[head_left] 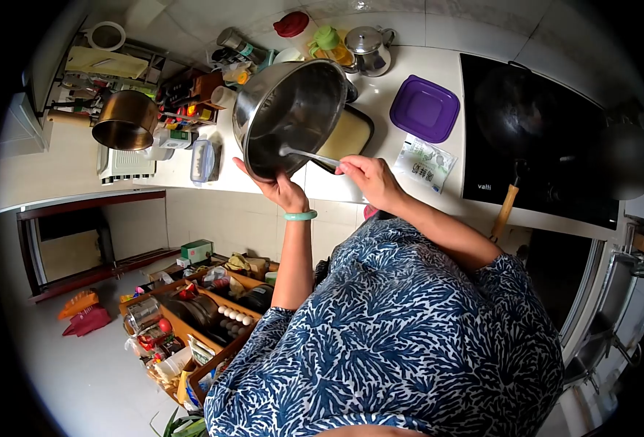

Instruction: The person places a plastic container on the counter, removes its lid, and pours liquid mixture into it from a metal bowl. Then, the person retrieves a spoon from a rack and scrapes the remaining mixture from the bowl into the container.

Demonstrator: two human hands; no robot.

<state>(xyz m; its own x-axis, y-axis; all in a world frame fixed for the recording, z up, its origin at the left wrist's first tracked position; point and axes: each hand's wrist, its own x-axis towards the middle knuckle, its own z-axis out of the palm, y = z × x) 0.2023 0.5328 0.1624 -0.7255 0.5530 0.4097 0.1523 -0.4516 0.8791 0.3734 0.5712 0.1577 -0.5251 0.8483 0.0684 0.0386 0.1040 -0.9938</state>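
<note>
A large steel bowl [253, 109] is tilted on its side above the counter, its open side facing right. My left hand [282, 191] grips the bowl's lower rim from below, a green bangle at the wrist. In my right hand [369, 178] is the handle of a metal spoon [311, 155], closed between the fingers, with its head inside the bowl near the lower wall. Behind and right of the bowl lies a dark-rimmed tray [352, 135] holding something pale yellow, partly hidden by the bowl. The bowl's inside looks mostly bare, with some residue low down.
Right of the tray are a purple container [425, 109] and a white packet [425, 162]. A wok [515, 109] sits on the black stove [482, 167], its wooden handle past the front edge. A steel kettle [368, 51] stands behind; a brown pot [125, 120] is at left.
</note>
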